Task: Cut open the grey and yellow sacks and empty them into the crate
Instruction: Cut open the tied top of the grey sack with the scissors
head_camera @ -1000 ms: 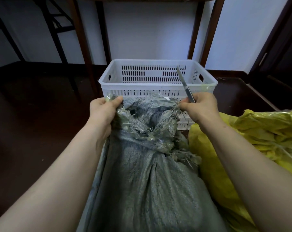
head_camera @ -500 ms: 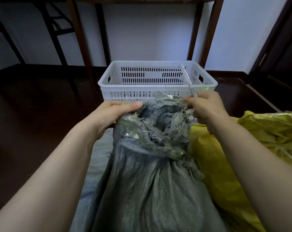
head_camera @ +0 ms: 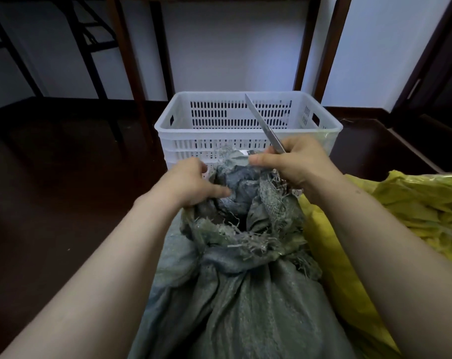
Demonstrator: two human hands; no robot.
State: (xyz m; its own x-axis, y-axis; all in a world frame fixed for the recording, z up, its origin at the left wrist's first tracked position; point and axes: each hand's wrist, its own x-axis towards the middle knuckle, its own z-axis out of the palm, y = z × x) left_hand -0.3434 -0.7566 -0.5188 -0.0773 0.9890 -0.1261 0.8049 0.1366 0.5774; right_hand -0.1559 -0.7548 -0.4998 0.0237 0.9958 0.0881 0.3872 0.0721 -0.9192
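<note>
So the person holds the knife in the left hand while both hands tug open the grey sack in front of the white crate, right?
Not quite. The knife is in the right hand, not the left hand. The rest stands: both hands tug open the grey sack in front of the white crate. The head view shows it.

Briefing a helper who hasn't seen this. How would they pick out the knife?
Find the white slotted crate ahead. Before it, the right hand grips the knife, blade slanting up across the crate. Unlike the grey sack and yellow sack nearby, it is thin, straight metal.
</note>
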